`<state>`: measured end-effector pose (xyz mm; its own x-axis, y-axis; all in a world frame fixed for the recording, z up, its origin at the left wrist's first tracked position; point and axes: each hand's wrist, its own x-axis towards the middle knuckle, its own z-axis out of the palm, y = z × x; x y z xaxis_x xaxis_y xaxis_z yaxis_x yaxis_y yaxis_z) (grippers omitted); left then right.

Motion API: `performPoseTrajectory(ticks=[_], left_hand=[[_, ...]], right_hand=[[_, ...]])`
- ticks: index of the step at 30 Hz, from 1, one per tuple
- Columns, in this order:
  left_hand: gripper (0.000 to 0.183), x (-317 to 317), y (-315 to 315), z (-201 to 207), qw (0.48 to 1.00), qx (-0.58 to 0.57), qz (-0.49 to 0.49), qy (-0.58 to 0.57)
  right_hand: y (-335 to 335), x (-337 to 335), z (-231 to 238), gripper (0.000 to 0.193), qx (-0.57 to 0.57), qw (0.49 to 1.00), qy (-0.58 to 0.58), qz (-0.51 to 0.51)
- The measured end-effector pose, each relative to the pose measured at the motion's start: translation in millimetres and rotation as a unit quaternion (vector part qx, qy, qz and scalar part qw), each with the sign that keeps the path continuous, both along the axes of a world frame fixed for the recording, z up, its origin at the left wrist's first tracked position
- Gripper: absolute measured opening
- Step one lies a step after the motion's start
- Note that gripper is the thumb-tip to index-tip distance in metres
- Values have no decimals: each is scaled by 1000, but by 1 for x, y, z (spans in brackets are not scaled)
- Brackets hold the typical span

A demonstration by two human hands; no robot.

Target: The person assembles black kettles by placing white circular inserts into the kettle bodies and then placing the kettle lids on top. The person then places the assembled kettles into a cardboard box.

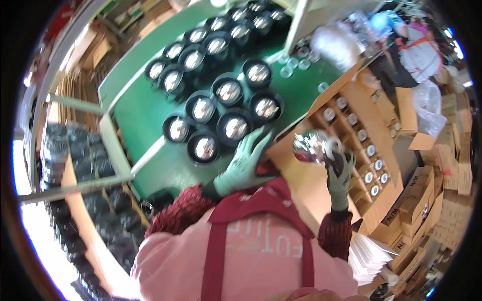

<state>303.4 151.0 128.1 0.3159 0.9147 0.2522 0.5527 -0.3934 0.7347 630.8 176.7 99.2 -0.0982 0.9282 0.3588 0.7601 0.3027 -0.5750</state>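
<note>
the right hand (pixel 340 170), in a grey-green glove, grasps a mirrored bulb (pixel 308 147) by what looks like its narrower end; blur hides the exact grip. the bulb is held over the inner flap side of a divided carton (pixel 304 185), whose cells hold pale-topped pieces (pixel 370 150). the left hand (pixel 242 163) has its fingers spread, with nothing visibly grasped; it lies just beside the nearest of the black round housings (pixel 191 149), and i cannot tell if the fingertips touch one.

those housings stand in groups on the green tabletop (pixel 135 120), each showing a mirrored dome.

the step in hand, as i judge it, is handling one bulb between the carton and the housings. the next move would call for a steady hold at the narrow end, the shiny surface kept off the carton's dividers, and the free hand ready to steady a housing.
</note>
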Motion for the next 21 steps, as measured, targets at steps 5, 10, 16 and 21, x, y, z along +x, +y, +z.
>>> performPoseTrajectory(ticks=[5, 10, 16, 21], left_hand=[[123, -35, -18, 9, 990, 33, 137, 29], [141, -75, -76, -4, 908, -2, 249, -336], [142, -96, -120, 7, 888, 10, 274, -368], [53, -206, -182, 9, 818, -83, 509, -256]], right_hand=[[9, -152, 52, 38, -12, 959, 18, 284], [4, -222, 45, 69, -165, 846, 340, 376], [0, -241, -63, 50, -675, 246, 599, 354], [-3, -234, -130, 39, -635, 115, 671, 366]])
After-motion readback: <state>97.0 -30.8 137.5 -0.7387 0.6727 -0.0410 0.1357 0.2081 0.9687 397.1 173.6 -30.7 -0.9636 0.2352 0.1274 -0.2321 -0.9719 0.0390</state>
